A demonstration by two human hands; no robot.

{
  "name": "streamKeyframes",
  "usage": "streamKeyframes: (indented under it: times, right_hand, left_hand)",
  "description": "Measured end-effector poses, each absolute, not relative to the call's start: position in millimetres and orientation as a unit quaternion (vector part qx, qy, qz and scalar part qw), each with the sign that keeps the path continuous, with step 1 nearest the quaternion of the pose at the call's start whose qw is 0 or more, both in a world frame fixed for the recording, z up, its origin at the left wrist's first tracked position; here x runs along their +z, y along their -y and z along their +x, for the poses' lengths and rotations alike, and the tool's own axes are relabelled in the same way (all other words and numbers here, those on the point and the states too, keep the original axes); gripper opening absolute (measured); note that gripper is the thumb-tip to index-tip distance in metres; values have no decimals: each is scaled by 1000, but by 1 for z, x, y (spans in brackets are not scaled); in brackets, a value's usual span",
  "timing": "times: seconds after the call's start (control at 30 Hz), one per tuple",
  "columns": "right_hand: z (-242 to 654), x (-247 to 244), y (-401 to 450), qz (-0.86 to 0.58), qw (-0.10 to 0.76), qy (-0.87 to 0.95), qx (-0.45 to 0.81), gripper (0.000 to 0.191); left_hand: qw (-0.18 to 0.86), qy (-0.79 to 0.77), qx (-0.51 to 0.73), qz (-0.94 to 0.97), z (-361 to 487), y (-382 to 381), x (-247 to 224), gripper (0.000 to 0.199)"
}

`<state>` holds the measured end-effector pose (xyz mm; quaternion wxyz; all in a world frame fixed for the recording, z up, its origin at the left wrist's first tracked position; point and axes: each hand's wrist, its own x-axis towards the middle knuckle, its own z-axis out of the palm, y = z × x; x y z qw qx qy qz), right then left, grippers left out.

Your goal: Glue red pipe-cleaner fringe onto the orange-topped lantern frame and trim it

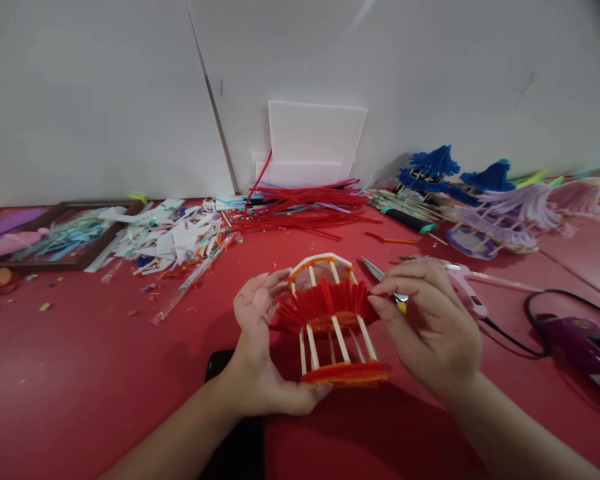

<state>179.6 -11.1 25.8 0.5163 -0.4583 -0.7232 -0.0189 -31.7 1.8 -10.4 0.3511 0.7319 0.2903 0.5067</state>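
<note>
Model under work: a small round tower of pale wooden sticks with orange-and-red bands and a flared red fringed collar (330,303) about its middle, held tilted just above the glossy red tabletop (105,380), between the two hands, near the centre of view. Left hand (260,357) clamped on the tower from its left side — thumb against the bottom rim, fingers curled around the upper left. Right hand (433,327): thumb and index fingertips pinched together on the right edge of the collar, remaining fingers folded. Silver-bladed scissors (373,268) lie just behind, partly hidden by the right hand; a pale pink glue gun (465,288) with a black cord lies beside it. A black flat rectangular object (245,440) lies under the left forearm. Further back: a heap of thin red strips (300,207) before upright white boards (315,137); at right, blue fringed stick models (435,163) and a lavender fringed model (520,200); at left, a pile of white scraps (180,237) beside a brown rectangular frame (103,250).
</note>
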Motion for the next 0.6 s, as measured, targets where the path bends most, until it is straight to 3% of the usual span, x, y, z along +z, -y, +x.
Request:
streamKeyframes:
  times: [0.13, 0.33, 0.43, 0.6]
  right_hand:
    - [179, 26, 13, -452, 499, 736, -66, 14]
    - [177, 29, 19, -448, 528, 721, -36, 21]
    - [178, 29, 20, -444, 494, 746, -59, 30]
    - [177, 30, 19, -432, 455, 776, -65, 28]
  left_hand:
    - [318, -287, 499, 754, -31, -2, -12, 106]
    - [245, -283, 521, 767, -29, -3, -18, 118]
    - [228, -277, 507, 783, -30, -2, -20, 120]
    - [207, -268, 496, 799, -33, -1, -20, 118]
